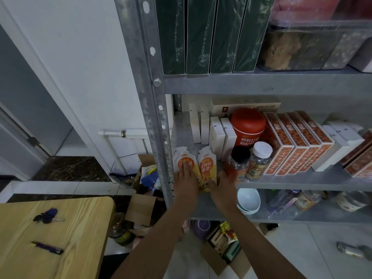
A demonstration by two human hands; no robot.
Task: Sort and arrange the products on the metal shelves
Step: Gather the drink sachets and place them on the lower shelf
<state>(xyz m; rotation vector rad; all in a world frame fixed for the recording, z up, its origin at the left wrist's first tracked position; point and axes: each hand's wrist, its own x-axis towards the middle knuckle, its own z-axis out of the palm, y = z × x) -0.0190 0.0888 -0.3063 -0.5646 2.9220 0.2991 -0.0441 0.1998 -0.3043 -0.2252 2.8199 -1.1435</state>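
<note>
Two white-and-orange drink pouches lie flat side by side at the left front of the middle metal shelf (181, 133). My left hand (186, 179) lies flat with straight fingers on the left pouch (181, 158). My right hand (222, 187) rests at the shelf's front edge, touching the lower right corner of the right pouch (207, 166). Just right of that hand stand a black-capped jar (237, 166) and a white-capped jar (259, 160). Behind them are a red tin (248, 125), white boxes (216, 135) and a row of orange boxes (293, 141).
Dark green boxes (205, 35) and clear tubs (298, 49) fill the upper shelf. Stacked bowls (248, 200) and jars sit on the lower shelf. The steel upright (159, 117) is left of my hands. A wooden table (80, 228) holds keys; open cartons (223, 252) stand on the floor.
</note>
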